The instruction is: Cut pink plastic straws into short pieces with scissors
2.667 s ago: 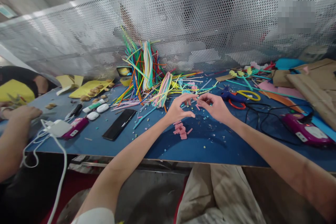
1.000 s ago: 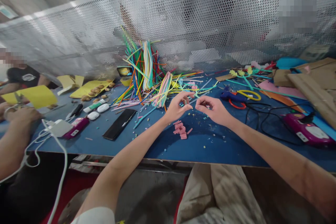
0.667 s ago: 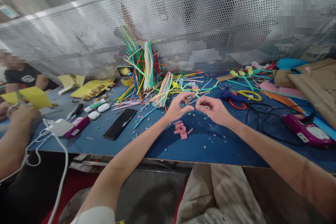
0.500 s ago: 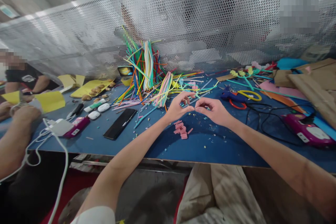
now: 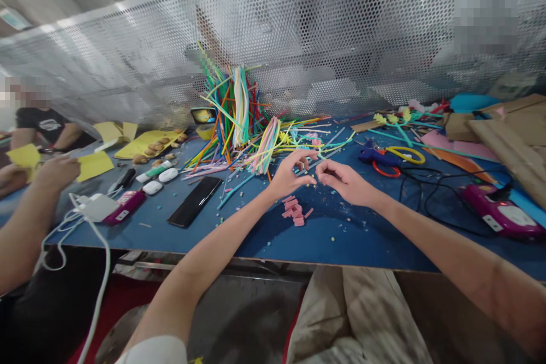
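Observation:
My left hand [image 5: 294, 175] is raised over the blue table, its fingers curved and its thumb apart from them. A small teal fuzzy piece [image 5: 321, 156] shows by its index fingertip; whether the hand touches it I cannot tell. Close on the right, my right hand [image 5: 347, 183] has its fingers curled in with thumb and fingertips together, and anything between them is too small to make out. A narrow gap separates the two hands. Just below them lies a small pile of short pink pieces [image 5: 295, 210].
Behind my hands are bundles of coloured pipe cleaners [image 5: 241, 108]. A black phone [image 5: 195, 201] lies left; blue-handled pliers [image 5: 370, 153], yellow-handled scissors [image 5: 405, 156] and a purple power strip [image 5: 501, 210] lie right. At far left, a co-worker's hands [image 5: 55, 173] hold yellow paper [image 5: 96, 165].
My fingertips, touching before, have parted slightly, with the left thumb drawn back a little. The co-worker's hands and the yellow paper have shifted to the right.

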`<act>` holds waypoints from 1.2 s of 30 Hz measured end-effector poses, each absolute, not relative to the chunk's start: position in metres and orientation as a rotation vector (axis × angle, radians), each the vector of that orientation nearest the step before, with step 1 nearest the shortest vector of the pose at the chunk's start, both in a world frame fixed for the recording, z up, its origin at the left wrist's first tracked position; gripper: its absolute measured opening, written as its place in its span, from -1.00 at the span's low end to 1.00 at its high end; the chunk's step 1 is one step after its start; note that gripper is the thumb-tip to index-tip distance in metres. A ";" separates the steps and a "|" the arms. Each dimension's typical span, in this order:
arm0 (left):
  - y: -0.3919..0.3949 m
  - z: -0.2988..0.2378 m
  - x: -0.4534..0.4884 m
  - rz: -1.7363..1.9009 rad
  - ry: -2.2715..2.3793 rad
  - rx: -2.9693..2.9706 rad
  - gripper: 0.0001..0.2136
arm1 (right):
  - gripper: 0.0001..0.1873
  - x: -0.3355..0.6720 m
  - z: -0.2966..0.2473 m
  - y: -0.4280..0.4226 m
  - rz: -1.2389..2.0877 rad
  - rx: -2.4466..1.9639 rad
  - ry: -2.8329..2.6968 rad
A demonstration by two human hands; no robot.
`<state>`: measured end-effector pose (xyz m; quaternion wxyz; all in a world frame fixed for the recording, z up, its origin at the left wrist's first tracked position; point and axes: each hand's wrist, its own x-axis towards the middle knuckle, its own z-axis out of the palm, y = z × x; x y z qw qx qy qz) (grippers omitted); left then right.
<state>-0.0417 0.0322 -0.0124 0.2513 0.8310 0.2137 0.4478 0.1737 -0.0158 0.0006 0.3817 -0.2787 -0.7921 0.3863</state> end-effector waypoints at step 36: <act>0.018 0.002 -0.043 1.543 0.757 2.474 -0.90 | -0.55 0.177 -0.007 -0.004 1.044 -0.784 -1.767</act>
